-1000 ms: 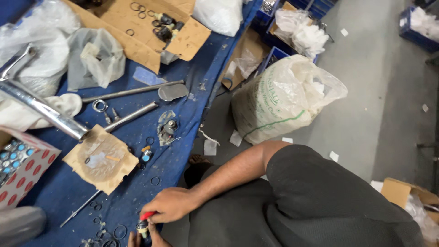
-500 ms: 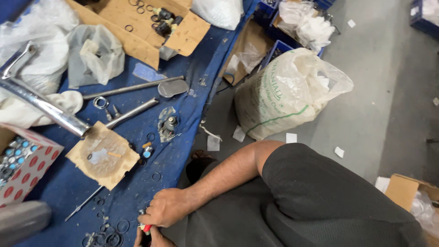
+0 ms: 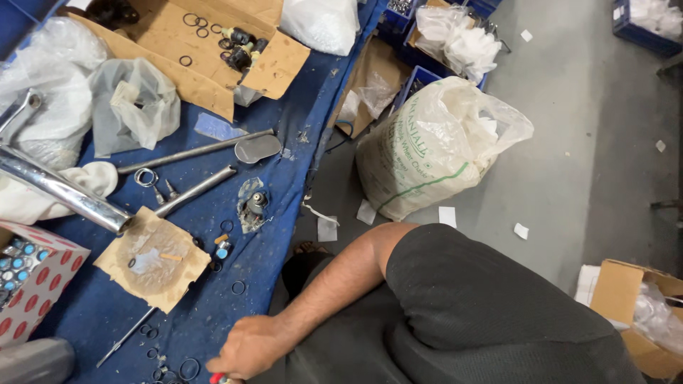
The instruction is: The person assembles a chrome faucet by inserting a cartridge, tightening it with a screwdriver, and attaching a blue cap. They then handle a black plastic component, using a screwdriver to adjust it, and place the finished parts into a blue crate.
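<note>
At the bottom edge of the blue surface (image 3: 299,178), beside black rubber rings (image 3: 188,368), the left hand (image 3: 245,348) curls its fingers around a small red-tipped part (image 3: 215,378), mostly cut off from view

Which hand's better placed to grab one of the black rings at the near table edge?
Right, likely. The right hand rests beside the black rings, at a red-tipped item. The left hand is out of view.
</note>
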